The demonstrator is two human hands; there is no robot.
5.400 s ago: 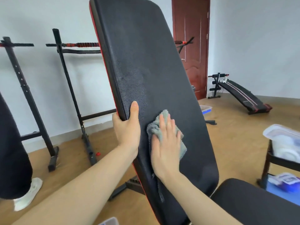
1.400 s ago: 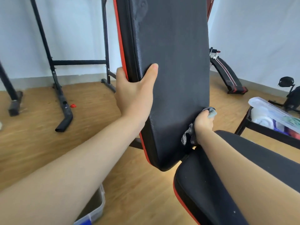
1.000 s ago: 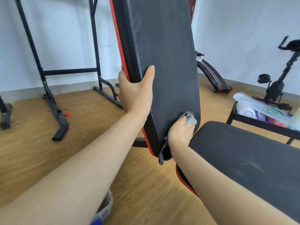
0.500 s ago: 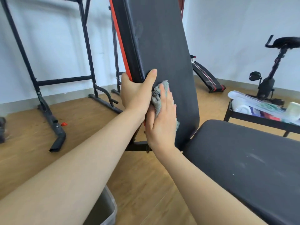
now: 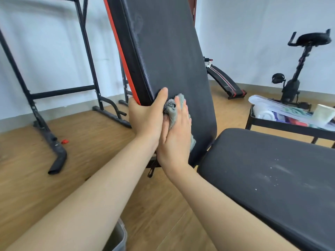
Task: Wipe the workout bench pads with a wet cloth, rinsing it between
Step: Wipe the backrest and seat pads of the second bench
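**Nearest.** Below my left forearm, the rim of a grey plastic tub (image 5: 118, 236) shows at the bottom edge. I judge it to be the rinse vessel, but its contents are hidden.

**Right of the hands.** A flat black padded seat (image 5: 272, 178) lies just right of my right hand (image 5: 175, 136). It carries white specks and smears, so I judge it not yet wiped.

**Hands.**
- The right hand lies flat with straight fingers and presses a crumpled grey woven cloth (image 5: 172, 110) against the tall black padded backrest with a red side strip (image 5: 168, 57). The cloth shows past the fingertips and beside the palm's outer edge. I judge the flat palm is there to spread pressure.
- The left hand (image 5: 147, 116) touches the right hand's inner side and clasps the backrest's edge. Its thumb is on the front face and its fingers wrap behind, out of sight. I judge this braces the steeply tilted backrest against the wiping push.

**Above the hands.** The backrest shows faint dull marks.

**Far.**
- Beyond the left hand stands a black steel rack (image 5: 90, 57).
- Beyond the right hand stand a low black side table (image 5: 272, 125) holding a clear plastic container (image 5: 272, 105), then a black exercise bike (image 5: 297, 73).
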